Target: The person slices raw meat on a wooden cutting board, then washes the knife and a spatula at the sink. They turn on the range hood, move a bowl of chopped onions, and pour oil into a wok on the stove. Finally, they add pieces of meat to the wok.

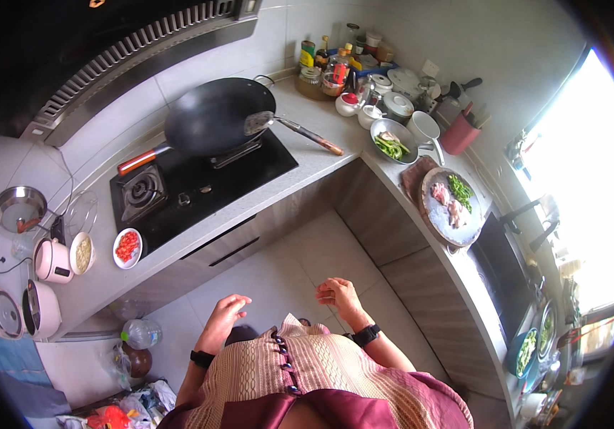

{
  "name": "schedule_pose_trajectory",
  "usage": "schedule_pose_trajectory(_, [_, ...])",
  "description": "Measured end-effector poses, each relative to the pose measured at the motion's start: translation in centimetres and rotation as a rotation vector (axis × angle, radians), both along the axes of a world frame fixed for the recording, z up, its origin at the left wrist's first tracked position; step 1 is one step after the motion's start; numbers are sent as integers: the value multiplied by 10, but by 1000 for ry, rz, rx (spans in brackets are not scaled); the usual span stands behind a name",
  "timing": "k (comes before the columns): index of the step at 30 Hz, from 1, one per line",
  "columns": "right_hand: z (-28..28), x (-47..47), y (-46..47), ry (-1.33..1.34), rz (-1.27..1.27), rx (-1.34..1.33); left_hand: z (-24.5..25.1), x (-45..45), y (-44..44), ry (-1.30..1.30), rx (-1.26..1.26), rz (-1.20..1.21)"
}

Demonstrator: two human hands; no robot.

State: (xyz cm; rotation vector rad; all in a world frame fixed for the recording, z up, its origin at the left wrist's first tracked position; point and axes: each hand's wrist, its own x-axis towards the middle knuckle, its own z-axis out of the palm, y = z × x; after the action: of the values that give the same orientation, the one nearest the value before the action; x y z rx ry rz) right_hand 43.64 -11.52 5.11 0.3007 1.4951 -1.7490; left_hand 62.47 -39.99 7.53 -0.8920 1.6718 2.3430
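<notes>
My left hand (pixel 226 315) and my right hand (pixel 341 300) are both held out in front of my body above the tiled floor. Each is empty, with loosely bent fingers spread a little. Across the counter, a large black wok (pixel 216 115) sits tilted on the far burner of a black gas hob (pixel 194 214). A wok spatula (pixel 259 122) rests against its rim, its wooden-ended handle (pixel 315 140) reaching over the counter. Chopped red pepper fills a white bowl (pixel 138 256) at the hob's near left corner. Neither hand touches anything.
A round chopping board (pixel 446 228) carries raw meat (pixel 456 213) and chopped greens (pixel 461 193). Beside it stands a metal bowl (pixel 375 127) of green vegetables. Pink cookers (pixel 52 260) occupy the left counter; seasoning bottles (pixel 336 67) crowd the corner. Water bottle (pixel 142 333) lies low left.
</notes>
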Motion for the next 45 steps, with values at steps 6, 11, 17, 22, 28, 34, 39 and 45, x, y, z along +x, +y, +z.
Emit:
schedule_pose_trajectory(6, [-9, -53, 2, 80, -161, -39, -27, -72, -9, -65, 16, -112])
schedule_pose_trajectory(11, [17, -109, -12, 105, -161, -10, -46, -147, -45, -47, 50, -179])
schedule_pose_trajectory(17, [58, -184, -38, 186, -170, 61, -33, -208, -85, 105, -15, -224])
schedule_pose_trajectory(22, [83, -267, -65, 234, -167, -35, -35, -204, -106, -36, -37, -100])
schedule_pose_trajectory(28, [88, -431, -71, 353, -227, -192, -91, -165, -106, -154, -258, -20])
schedule_pose_trajectory(34, [57, -615, -55, 496, -225, -191, -157, -101, -64, -125, -1086, -224])
schedule_pose_trajectory(39, [8, -736, -42, 465, -317, -19, -170, -92, 13, -536, -854, -255])
schedule_pose_trajectory(45, [-22, -803, -48, 447, -187, 46, -183, -89, 114, -446, -898, 111])
